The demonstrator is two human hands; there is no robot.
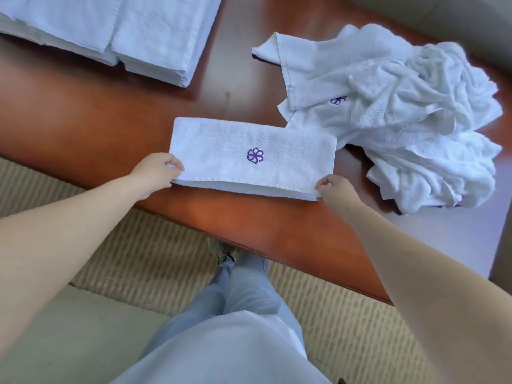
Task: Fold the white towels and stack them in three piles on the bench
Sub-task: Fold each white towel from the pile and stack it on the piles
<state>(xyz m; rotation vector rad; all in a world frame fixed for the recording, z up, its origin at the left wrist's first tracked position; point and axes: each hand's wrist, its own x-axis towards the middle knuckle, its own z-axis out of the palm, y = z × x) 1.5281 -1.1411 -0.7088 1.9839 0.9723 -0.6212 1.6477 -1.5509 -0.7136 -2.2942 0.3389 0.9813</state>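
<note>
Left hand (159, 169) and right hand (333, 189) pinch folded towel (221, 153), seemingly unlettered purple pinwheel logo (255, 156)

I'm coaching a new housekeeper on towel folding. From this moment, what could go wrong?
1. The folded towel lies close to the bench edge; the left hand and right hand pinch only its near corners, so the layers could slide apart or slip off when lifted.
2. The unfolded heap touches the towel's far right corner and could snag on it.
</note>
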